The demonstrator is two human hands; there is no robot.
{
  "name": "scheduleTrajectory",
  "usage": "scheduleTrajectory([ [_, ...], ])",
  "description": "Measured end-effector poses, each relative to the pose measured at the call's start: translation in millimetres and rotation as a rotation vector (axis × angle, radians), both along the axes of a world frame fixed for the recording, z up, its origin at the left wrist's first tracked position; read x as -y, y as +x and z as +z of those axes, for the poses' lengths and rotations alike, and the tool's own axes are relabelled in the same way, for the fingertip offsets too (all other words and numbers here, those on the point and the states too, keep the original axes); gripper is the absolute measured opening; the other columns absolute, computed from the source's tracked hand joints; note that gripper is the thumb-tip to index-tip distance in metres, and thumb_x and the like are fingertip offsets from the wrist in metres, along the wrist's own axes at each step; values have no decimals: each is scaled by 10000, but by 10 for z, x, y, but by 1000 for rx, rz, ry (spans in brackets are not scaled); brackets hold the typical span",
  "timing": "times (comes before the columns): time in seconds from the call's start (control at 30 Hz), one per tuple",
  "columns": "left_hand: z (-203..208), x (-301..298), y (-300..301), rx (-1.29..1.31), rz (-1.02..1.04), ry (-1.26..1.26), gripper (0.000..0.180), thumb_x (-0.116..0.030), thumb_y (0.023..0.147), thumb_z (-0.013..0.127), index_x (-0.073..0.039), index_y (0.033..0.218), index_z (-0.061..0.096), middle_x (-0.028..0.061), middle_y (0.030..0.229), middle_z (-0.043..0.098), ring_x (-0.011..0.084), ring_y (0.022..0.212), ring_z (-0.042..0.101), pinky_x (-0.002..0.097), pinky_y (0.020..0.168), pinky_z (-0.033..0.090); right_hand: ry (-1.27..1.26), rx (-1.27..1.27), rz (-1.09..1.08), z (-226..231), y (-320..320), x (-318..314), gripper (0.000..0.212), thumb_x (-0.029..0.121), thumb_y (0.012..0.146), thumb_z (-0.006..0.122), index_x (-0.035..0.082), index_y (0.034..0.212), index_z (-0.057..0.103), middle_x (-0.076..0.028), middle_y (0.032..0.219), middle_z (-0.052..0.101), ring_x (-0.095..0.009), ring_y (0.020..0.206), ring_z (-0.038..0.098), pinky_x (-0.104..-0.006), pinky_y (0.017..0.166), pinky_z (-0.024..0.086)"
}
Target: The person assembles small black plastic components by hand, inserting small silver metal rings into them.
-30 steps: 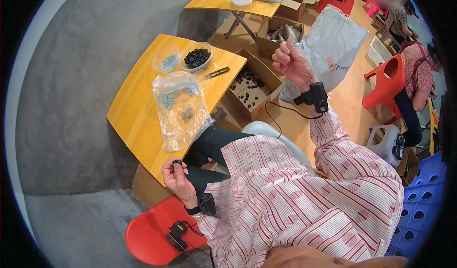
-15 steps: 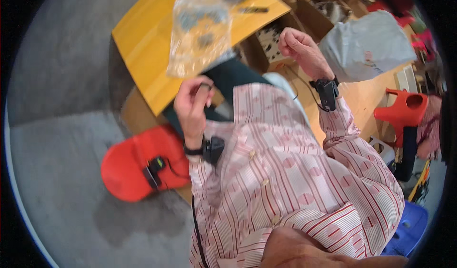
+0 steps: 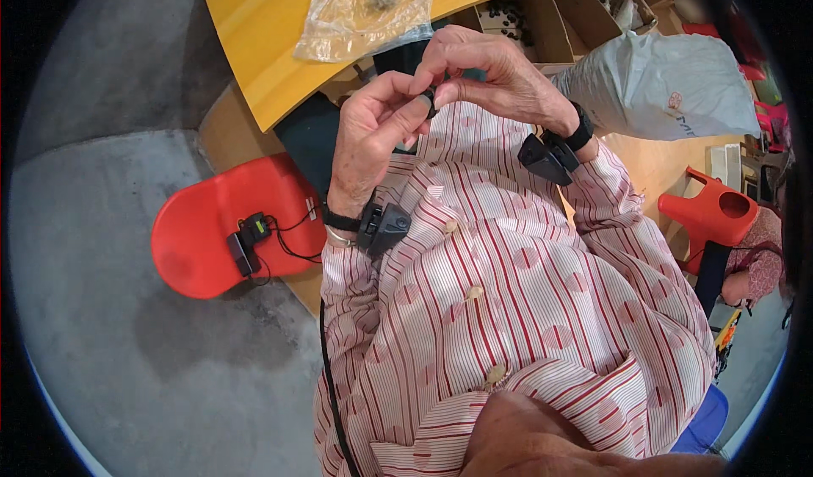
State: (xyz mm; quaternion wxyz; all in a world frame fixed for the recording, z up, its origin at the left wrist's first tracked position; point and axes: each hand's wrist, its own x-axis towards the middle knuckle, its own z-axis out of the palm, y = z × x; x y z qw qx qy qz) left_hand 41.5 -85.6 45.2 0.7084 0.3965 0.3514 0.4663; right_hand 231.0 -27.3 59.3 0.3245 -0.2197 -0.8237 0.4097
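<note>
My left hand (image 3: 373, 138) pinches a small black part (image 3: 430, 102) between thumb and fingers, in front of my striped shirt. The fingertips cover much of it, so its exact kind does not show. My right hand (image 3: 495, 74) meets the left at this part, its thumb and forefinger pressed together against it. Whether a separate small piece is in the right fingertips is hidden. Just beyond the hands, a clear plastic bag (image 3: 339, 28) with grey-blue small pieces lies on the yellow table (image 3: 254, 45).
Cardboard boxes (image 3: 546, 24), one with small black pieces, stand beyond my right hand. A large grey-white sack (image 3: 660, 87) sits to the right. A red stool (image 3: 203, 223) bearing a black device and cable is at left. Another red stool (image 3: 711, 210) stands at far right, near another person.
My right hand has come left from beside the boxes to meet my left hand. The left has risen and moved slightly right, still holding the small black part. The view has shifted.
</note>
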Motion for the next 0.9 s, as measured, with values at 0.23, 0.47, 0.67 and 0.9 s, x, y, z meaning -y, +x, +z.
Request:
scheduleTrajectory([
  [0.23,-2,-1,6,-66,-11,5,254,-50,848,585,27,1086,538,47,889,587,87,732,535,177,627,390,-263,-87,-36,-23,0,59,98,72,811,633,18,880,592,-7,839,526,-110,816,525,-249,728,433],
  [0.47,123,94,36,-101,51,68,365,61,793,608,25,1143,511,55,995,560,80,871,530,192,763,443,-707,-364,59,-124,67,125,92,89,834,627,24,880,581,5,893,517,-65,805,515,-203,751,434],
  [0.67,131,142,31,-78,68,134,406,88,769,625,28,1150,498,66,999,555,88,877,526,189,760,440,-635,-406,109,-211,66,112,95,91,828,633,47,910,614,35,854,596,-37,812,552,-197,756,463],
  [0.9,115,165,15,-61,79,148,387,78,771,636,26,1132,505,68,1007,556,84,867,528,189,764,440,-708,-416,114,-249,24,164,109,105,820,646,52,909,612,40,855,590,-36,804,542,-196,758,453],
])
